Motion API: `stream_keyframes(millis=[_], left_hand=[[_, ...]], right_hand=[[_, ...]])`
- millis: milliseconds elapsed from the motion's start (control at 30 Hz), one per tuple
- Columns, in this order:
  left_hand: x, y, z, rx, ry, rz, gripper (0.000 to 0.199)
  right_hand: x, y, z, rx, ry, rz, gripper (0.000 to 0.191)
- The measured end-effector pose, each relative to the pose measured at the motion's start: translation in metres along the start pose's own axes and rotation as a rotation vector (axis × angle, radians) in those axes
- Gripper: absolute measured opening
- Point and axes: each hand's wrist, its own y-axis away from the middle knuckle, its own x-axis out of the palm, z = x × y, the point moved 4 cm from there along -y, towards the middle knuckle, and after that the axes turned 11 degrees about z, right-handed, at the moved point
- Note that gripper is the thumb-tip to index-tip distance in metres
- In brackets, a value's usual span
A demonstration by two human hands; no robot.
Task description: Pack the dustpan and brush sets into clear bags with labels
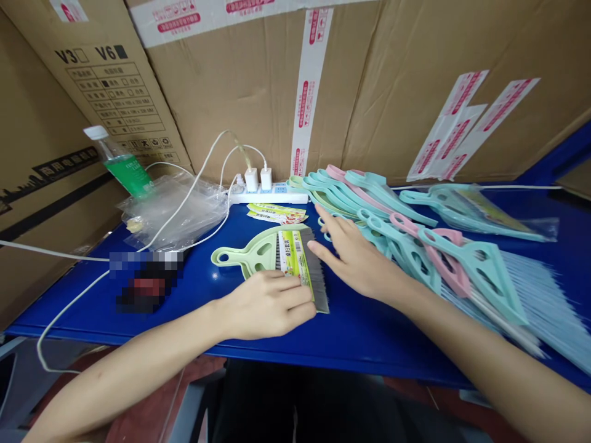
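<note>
A light green dustpan (263, 249) and a brush with grey bristles (315, 264) lie together on the blue table, with a printed yellow-green label (290, 249) on them. My left hand (270, 304) rests over their lower part, its fingers curled and pressed together; what they grip, if anything, is hidden. My right hand (353, 255) is just right of the brush, fingers apart, holding nothing, the thumb near the bristles. Behind the dustpan lie several loose labels (277, 213). Blue and pink brushes (480, 271) are piled right of my right hand, with dustpans (369, 192) behind them.
A power strip (277, 195) with two white chargers stands at the back. Clear plastic bags (178, 206), a green-labelled bottle (122, 166) and white cables are on the left, near a blurred dark object (148, 283). Cardboard boxes (249, 92) line the back. A bagged set (480, 209) lies back right.
</note>
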Motion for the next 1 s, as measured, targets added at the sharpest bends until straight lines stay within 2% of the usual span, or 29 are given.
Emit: stream_keyframes(millis=[67, 167, 267, 367, 467, 600, 733, 900, 1000], left_hand=[[0.001, 0.000, 0.001, -0.016, -0.026, -0.006, 0.028], [0.000, 0.000, 0.002, -0.031, -0.056, -0.014, 0.027], [-0.001, 0.000, 0.001, -0.028, -0.073, -0.016, 0.026], [-0.003, 0.001, 0.001, -0.022, -0.072, -0.036, 0.025], [-0.005, 0.000, 0.000, -0.007, -0.062, -0.049, 0.027], [-0.007, -0.001, 0.000, 0.012, -0.045, -0.054, 0.027], [-0.007, 0.000, 0.001, 0.024, -0.037, -0.049, 0.026], [-0.005, 0.001, 0.003, 0.026, -0.045, -0.036, 0.022], [-0.004, 0.003, 0.005, 0.019, -0.057, -0.022, 0.021]], right_hand=[[-0.004, 0.000, 0.001, 0.042, -0.073, 0.015, 0.068], [-0.001, -0.001, 0.002, 0.069, -0.269, 0.185, 0.073], [0.009, -0.002, 0.001, 0.115, -0.570, 0.326, 0.079], [0.017, -0.004, 0.001, 0.111, -0.871, 0.367, 0.082], [0.024, -0.006, 0.000, 0.116, -1.059, 0.383, 0.083], [0.029, -0.007, -0.002, 0.112, -1.125, 0.361, 0.086], [0.029, -0.007, 0.001, 0.072, -1.129, 0.351, 0.077], [0.028, -0.007, 0.002, 0.234, -1.105, 0.382, 0.059], [0.028, -0.007, 0.002, 0.282, -1.123, 0.390, 0.054]])
